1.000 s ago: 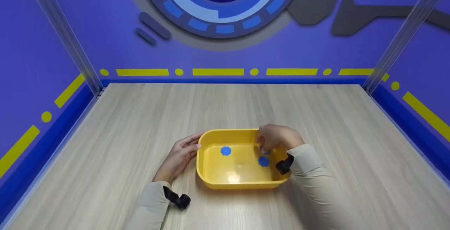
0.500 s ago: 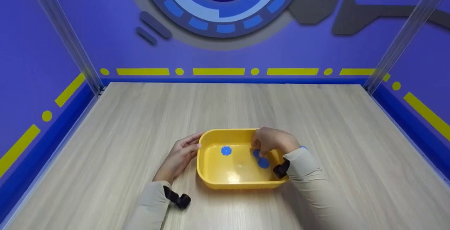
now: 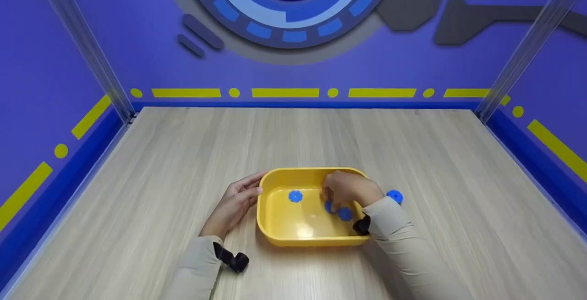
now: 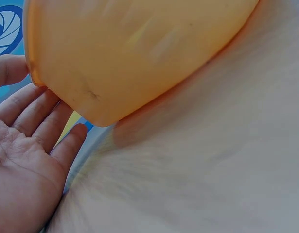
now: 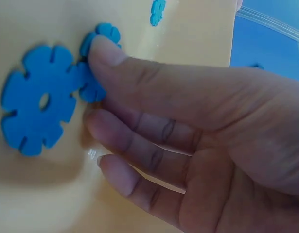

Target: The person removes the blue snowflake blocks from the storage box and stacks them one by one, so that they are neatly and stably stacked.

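Observation:
A yellow plastic basin (image 3: 279,226) stands on the table, with several blue notched snowflake discs about it. My left hand (image 3: 236,203) holds the basin's left end, thumb at the rim and fingers against the outer wall (image 4: 139,58). Inside the basin, my right hand (image 3: 351,187) pinches one disc (image 5: 95,90) under the thumb; the index fingertip is hidden. Close by lies a second disc (image 5: 40,104), overlapping or touching the pinched one, I cannot tell which. Another disc (image 3: 295,196) lies flat toward the basin's left side.
One more blue disc (image 3: 395,197) rests on the wooden table (image 3: 192,144), just outside the basin beyond the right cuff. Blue panels (image 3: 151,70) with yellow markings wall the table at the back and both sides.
My right hand has shifted left and slightly nearer inside the basin, bringing the pinched disc along. The disc outside on the right has come into sight from behind my wrist. My left hand stays put.

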Demonstrator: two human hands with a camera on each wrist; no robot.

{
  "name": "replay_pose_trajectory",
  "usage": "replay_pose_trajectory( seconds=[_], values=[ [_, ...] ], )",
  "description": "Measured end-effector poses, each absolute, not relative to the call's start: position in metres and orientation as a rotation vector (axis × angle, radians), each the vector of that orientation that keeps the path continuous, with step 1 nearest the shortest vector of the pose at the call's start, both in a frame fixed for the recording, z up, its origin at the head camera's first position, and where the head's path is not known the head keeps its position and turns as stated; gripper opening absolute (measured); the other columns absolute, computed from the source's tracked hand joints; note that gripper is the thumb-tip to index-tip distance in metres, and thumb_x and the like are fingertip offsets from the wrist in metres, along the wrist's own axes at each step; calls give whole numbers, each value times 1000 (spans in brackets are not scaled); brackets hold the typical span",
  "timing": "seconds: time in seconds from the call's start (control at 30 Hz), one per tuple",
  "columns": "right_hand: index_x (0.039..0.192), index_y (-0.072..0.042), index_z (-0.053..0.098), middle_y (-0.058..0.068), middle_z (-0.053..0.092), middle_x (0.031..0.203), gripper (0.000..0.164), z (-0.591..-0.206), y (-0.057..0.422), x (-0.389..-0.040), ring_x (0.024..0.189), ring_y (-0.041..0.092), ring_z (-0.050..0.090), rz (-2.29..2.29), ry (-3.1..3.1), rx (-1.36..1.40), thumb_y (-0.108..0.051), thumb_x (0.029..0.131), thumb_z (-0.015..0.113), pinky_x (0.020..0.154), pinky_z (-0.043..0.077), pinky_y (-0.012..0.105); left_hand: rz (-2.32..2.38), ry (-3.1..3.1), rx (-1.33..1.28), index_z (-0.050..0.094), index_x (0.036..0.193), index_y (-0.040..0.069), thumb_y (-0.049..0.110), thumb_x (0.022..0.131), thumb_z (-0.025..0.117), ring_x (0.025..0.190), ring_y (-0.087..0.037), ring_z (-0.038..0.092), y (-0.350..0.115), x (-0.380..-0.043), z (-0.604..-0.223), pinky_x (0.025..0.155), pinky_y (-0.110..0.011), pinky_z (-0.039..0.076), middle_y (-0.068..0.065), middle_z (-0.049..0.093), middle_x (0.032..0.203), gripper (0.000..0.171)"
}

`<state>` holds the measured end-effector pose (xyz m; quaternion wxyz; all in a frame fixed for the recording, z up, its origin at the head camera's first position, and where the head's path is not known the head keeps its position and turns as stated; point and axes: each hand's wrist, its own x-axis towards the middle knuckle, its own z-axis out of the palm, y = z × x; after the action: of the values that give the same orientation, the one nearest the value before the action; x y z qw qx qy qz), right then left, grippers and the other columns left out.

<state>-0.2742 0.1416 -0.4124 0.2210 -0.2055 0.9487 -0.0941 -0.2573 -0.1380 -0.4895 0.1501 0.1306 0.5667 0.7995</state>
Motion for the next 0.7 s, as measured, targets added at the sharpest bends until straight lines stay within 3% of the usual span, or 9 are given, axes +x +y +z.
replay_pose_trajectory(
  seconds=[0.23,0.7],
  values=[
    [80,-10,63,-4,53,73,20,-413,141,-273,67,13,48,-227,2595,-550,-4,73,81,60,40,26,2298,1628,373,33,144,-8,4,92,56,124,-17,54,-138,-258,-491,102,-31,49,-21,41,148,59],
    [77,-13,64,-5,55,71,15,-408,148,-273,64,12,49,-340,2607,-590,-3,79,75,57,42,24,2296,1633,345,34,145,-7,4,91,56,124,-16,54,-138,-258,-490,103,-30,47,-21,39,149,59]
  ],
)
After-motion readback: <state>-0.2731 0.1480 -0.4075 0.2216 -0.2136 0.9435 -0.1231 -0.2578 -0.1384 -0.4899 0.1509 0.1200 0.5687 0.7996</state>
